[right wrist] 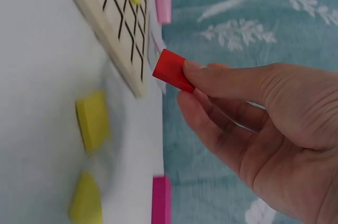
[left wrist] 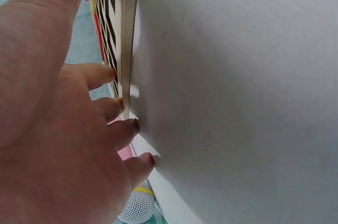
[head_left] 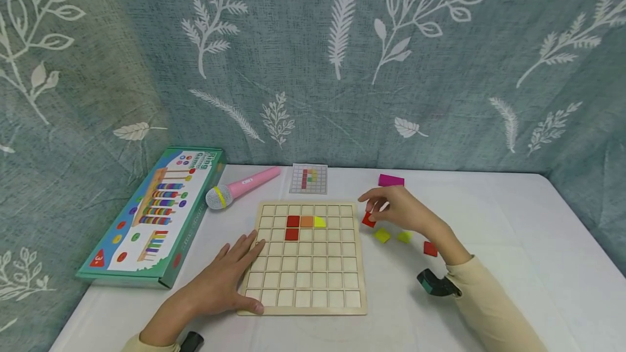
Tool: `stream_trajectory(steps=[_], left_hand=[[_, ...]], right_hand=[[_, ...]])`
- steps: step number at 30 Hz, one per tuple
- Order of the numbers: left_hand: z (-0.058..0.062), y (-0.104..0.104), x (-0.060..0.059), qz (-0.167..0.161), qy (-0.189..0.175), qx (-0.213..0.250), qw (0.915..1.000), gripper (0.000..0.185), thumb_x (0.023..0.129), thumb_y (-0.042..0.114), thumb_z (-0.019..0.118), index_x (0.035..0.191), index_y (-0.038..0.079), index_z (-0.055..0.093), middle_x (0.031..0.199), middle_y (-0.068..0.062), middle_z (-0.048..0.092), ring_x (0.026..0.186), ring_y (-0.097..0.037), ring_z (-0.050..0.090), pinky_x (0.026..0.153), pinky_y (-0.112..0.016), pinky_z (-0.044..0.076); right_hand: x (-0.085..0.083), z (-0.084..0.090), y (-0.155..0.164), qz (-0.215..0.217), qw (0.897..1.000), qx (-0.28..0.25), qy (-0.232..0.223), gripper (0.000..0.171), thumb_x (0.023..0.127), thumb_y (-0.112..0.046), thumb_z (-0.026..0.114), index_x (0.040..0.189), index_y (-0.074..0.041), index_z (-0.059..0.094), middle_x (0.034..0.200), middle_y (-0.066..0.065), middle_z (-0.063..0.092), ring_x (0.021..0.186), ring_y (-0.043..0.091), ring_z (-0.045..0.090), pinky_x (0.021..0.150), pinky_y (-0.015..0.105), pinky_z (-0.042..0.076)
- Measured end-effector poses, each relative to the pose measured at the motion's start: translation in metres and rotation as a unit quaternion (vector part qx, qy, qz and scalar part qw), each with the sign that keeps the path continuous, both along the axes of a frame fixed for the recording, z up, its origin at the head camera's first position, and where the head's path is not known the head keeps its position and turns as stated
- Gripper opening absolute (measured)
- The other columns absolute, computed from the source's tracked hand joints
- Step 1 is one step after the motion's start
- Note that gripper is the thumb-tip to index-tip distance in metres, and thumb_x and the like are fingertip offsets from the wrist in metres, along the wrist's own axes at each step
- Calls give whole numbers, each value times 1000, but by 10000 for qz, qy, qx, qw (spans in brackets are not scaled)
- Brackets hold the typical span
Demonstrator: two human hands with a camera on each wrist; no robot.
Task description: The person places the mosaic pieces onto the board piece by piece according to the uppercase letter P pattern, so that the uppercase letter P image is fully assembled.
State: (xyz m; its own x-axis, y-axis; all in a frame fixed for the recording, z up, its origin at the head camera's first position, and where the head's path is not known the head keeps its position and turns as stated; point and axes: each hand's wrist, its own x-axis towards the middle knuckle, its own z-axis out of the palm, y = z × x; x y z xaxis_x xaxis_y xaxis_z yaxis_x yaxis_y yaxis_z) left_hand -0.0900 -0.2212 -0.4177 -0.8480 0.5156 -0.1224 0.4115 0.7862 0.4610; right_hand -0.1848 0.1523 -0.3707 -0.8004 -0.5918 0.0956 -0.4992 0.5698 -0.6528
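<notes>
My right hand (head_left: pixel 398 208) pinches a small red square tile (right wrist: pixel 173 70) between thumb and fingers, just off the right edge of a wooden grid board (head_left: pixel 303 310). Spread along the board's left side, my left hand (head_left: pixel 222 281) has its thumb on the near corner and fingers on the rim. In the grid sit two dark red tiles (head_left: pixel 292 228), one below the other, with an orange tile (head_left: pixel 306 222) and a yellow rounded tile (head_left: pixel 319 222) to their right. Below my right hand lie a yellow square tile (head_left: pixel 382 235), a yellow rounded tile (head_left: pixel 404 237) and another red tile (head_left: pixel 430 249).
Behind the board lies a pattern card (head_left: pixel 308 178) with a printed coloured grid. A pink toy microphone (head_left: pixel 244 185) and a green game box (head_left: pixel 151 216) are at the left. A magenta block (head_left: pixel 391 180) lies at the back, near the patterned curtain (head_left: pixel 313 69).
</notes>
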Motion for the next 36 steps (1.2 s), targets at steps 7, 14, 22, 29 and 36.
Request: stream_trajectory(steps=[7,14,22,29,36], left_hand=[[-1,0,-1,53,-85,34,9999,115,57,66,67,145,11,18,151,-9,6,137,-31,6,109,-50,5],[-2,1,-2,82,-97,73,9999,115,56,66,67,145,12,18,151,-10,5,137,-32,6,108,-52,5],[-1,1,-2,13,-23,62,10000,115,56,71,63,144,11,21,151,-12,9,136,-36,9,107,-55,9],[-2,0,-1,3,-8,6,10000,114,56,71,62,145,12,20,151,-11,10,136,-36,9,106,-57,7],[-2,-1,0,50,-39,-71,10000,114,57,68,65,145,12,18,151,-9,9,137,-33,8,107,-56,6]], right_hand=[[0,-6,-34,305,9993,-5,-195,34,77,0,68,111,0,62,86,1,63,78,10,58,66,20,51],[1,-15,-66,598,9975,-157,-340,32,78,1,66,109,-2,63,90,5,64,78,11,59,68,19,51],[4,-23,-99,881,9954,-269,-278,29,78,0,67,107,-2,65,84,0,64,77,9,57,69,18,51],[7,-26,-123,1085,9936,-75,-296,29,78,-5,68,107,-7,65,83,-5,63,76,3,56,70,15,49],[10,-35,-136,1207,9924,-182,-183,25,80,-4,67,105,-6,65,84,-4,64,76,0,56,68,13,48]])
